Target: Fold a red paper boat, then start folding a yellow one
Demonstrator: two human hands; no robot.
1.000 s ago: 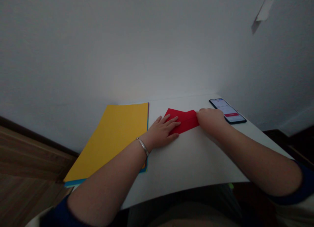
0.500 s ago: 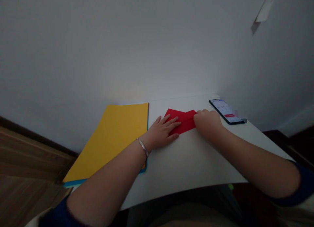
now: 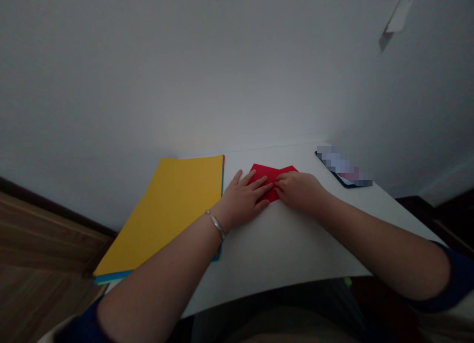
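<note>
Beneath the left hand (image 3: 242, 202), with fingers fanned out, nearly straight and laid flat: a folded piece of red paper (image 3: 268, 171), held down against the white table (image 3: 281, 254). Just right of those fingertips, on the same paper: the right hand (image 3: 299, 192), with fingers bent and bunched together, touching the red surface. Impossible to tell whether pinching a layer or only pressing. Beyond the fingers of both hands: the far edge of the paper, dipping into a shallow notch. Left of the left fingers: a yellow sheet (image 3: 174, 199), topping a stack (image 3: 114, 276) with blue showing below. Behind the left fingers, around the wrist: a silver bracelet (image 3: 217, 227). Beyond and to the right of the right fingers, well apart: a phone (image 3: 340, 171), lying on the table, with a screen hidden by blurred blocks.
</note>
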